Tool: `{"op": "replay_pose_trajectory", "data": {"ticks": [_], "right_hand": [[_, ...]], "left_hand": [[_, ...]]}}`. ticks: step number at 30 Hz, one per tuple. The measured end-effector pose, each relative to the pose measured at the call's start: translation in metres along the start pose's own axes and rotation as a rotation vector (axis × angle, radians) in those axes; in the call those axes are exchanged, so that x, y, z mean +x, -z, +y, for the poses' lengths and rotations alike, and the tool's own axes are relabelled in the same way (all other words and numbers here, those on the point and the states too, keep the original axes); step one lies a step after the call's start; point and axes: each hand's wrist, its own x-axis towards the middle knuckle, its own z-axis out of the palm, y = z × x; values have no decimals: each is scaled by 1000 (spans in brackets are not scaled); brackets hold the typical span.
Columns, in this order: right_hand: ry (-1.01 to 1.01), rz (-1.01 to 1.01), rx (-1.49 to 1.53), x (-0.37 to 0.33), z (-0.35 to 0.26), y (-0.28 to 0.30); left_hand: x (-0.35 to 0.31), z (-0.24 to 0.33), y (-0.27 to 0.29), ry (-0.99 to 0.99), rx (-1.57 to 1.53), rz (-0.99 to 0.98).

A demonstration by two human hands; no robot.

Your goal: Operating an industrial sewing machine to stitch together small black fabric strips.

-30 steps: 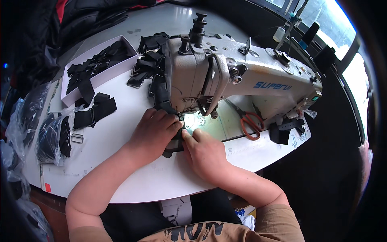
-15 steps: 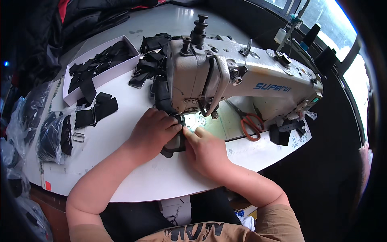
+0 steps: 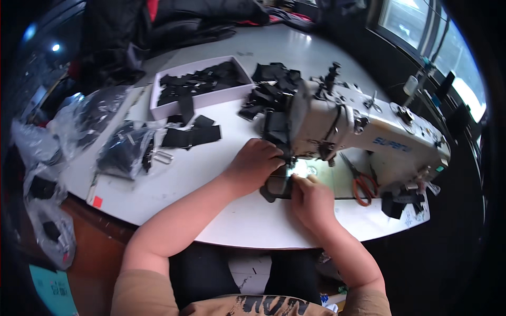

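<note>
Beneath the head of a white sewing machine (image 3: 311,117), by the lit needle area, my two hands meet at a black webbing strap (image 3: 275,126). My left hand (image 3: 255,167) is closed, its curled fingers pressing the strap left of the presser foot. My right hand (image 3: 314,203) is closed in a pinch at the near right side of the needle, its fingertips at the strap's edge. The strap's end between the fingers is mostly hidden. Further black strap pieces (image 3: 271,87) are heaped behind, against the machine's left side.
Orange-handled scissors (image 3: 363,188) lie under the machine arm. A white box (image 3: 197,102) of black straps stands at the back left. Nearer are a loose black strap (image 3: 192,136), a metal buckle (image 3: 163,157) and plastic-bagged parts (image 3: 124,150). Black scraps (image 3: 395,205) lie at the right.
The view has swung left, so machine, box and hands sit farther right in the picture. Both hands stay at the strap by the needle, with little visible change in grip.
</note>
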Motion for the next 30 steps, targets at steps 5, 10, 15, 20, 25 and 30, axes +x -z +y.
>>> {"op": "replay_pose_trajectory", "data": {"ticks": [5,10,15,20,25,30], "right_hand": [[14,20,41,2,3,-2],[24,45,44,3,5,-5],[30,30,29,3,3,-5],[23,30,29,1,2,-3],[-14,12,17,2,3,-5],[5,14,49,4,4,-8]], "left_hand": [[-18,-35,33,318,265,62],[-66,-82,77,827,435,-98],[-81,-91,88,909,431,-132],[-68,-84,97,888,417,-51],[-48,-71,100,985,-165,128],[-44,-70,84,962,-255,65]]}}
